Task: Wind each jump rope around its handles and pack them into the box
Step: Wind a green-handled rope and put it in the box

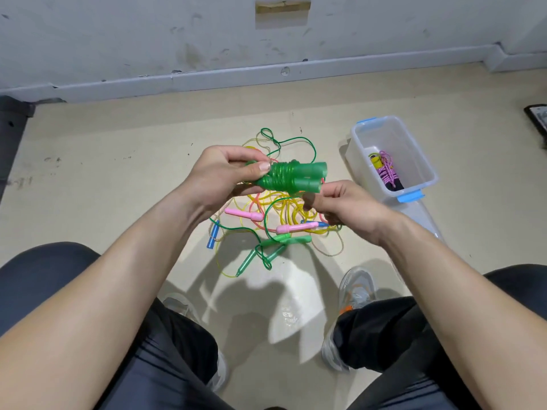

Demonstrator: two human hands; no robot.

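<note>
Honestly, with the left grip (217,176) clamping the green handles (299,179) above the floor pile (284,210), left of the box (390,137), and the right grip (346,208) pinching the loose rope (265,220), keep coils taut.

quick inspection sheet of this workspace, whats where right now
surface: beige floor, scuffed
job's things: green rope partly wound round green handles; tangled pile of ropes on floor; open box holds a wound pink rope and something yellow
clutter: clear lid by box; dark thing at right edge
grippers: left hand grips the handles; right hand pinches the rope's loose part
cables: nothing seen
surroundings: marked wall, person's shoes
</note>
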